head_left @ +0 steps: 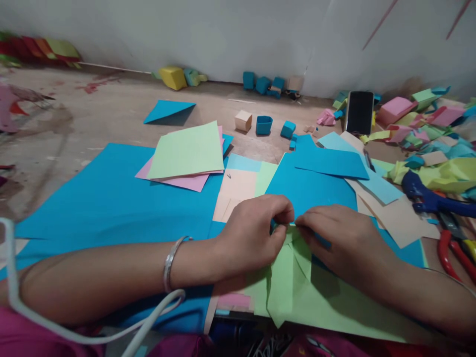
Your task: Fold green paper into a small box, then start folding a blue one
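A light green folded paper [284, 285] with several creases hangs between my two hands near the front edge of the work surface. My left hand [256, 230] is closed, thumb and fingers pinching the paper's upper edge. Close beside it, my right hand [340, 233] pinches the same edge from the other side, and the fingertips almost meet. Under the right wrist lies a larger light green sheet [345, 307]. Beyond the hands, blue paper [316, 191] lies flat.
Left lies a large blue sheet [92, 193] with stacked green and pink squares [188, 151]. Small folded paper boxes [264, 125] stand behind. At right are a phone [359, 112], paper scraps [435, 148], a blue-handled tool [427, 196] and red-handled pliers [446, 250]. A white cable [122, 337] crosses front left.
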`<state>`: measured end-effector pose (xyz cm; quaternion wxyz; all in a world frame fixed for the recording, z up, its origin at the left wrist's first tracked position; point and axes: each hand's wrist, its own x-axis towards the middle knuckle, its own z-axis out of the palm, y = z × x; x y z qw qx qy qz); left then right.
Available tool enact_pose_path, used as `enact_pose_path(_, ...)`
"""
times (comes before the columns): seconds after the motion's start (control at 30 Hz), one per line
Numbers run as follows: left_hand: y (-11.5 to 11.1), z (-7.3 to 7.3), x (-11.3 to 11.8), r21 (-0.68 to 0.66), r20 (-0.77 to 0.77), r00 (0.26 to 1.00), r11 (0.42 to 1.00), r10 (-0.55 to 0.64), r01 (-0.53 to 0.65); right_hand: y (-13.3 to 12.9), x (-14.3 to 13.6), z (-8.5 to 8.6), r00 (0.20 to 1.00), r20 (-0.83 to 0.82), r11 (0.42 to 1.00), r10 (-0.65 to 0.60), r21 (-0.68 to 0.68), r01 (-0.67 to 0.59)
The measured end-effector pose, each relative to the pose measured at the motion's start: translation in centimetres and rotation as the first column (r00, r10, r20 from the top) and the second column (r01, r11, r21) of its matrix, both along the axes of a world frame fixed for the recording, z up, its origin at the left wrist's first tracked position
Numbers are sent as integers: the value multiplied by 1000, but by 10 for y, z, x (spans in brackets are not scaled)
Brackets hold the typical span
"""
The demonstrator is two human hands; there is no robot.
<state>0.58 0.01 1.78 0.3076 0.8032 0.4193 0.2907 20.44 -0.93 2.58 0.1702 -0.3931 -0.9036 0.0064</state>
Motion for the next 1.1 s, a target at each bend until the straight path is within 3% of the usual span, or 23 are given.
enact_pose_path(0.23,-2,1,1,-16,-29,999,999,-40,40,-3,-2,-3,994,106,987,34,154,-50)
enact_pose_path(0.43,-4,1,1,-39,-54,998,999,-29,27,-4,-4,-8,994,95,986,60,151,-74)
enact_pose_path(0.53,-1,6,1,-137,76,997,990,-26,36,-3,-3,-9,997,8,990,74,121,-75)
enact_pose_path(0.6,4,9,0,-323,282,959,945,34,62,-1,-4,-5,993,-90,993,78,91,-70)
enact_pose_path(0.67,9,8,0,-571,490,850,808,193,146,0,-6,1,973,-218,996,78,51,-68)
enact_pose_path(0.73,12,4,1,-761,582,713,573,392,306,2,-8,6,941,-335,998,58,26,-52)
enact_pose_path(0.8,12,-2,2,-830,557,686,295,468,473,3,-10,7,919,-393,999,44,31,-35)
enact_pose_path(0.87,9,-8,5,-810,564,693,139,449,569,5,-12,5,918,-392,998,58,54,-40)
enact_pose_path(0.9,6,-10,6,-803,569,692,120,445,583,6,-13,4,923,-378,997,72,60,-53)
enact_pose_path(0.97,-1,-11,8,-819,554,697,148,456,554,6,-14,1,934,-346,995,91,66,-72)
enact_pose_path(1.03,-6,-9,9,-860,508,737,221,446,459,6,-14,-1,944,-315,995,94,48,-83)
enact_pose_path(1.1,-8,-7,8,-879,455,808,336,374,339,5,-14,-1,952,-287,994,110,41,-103)
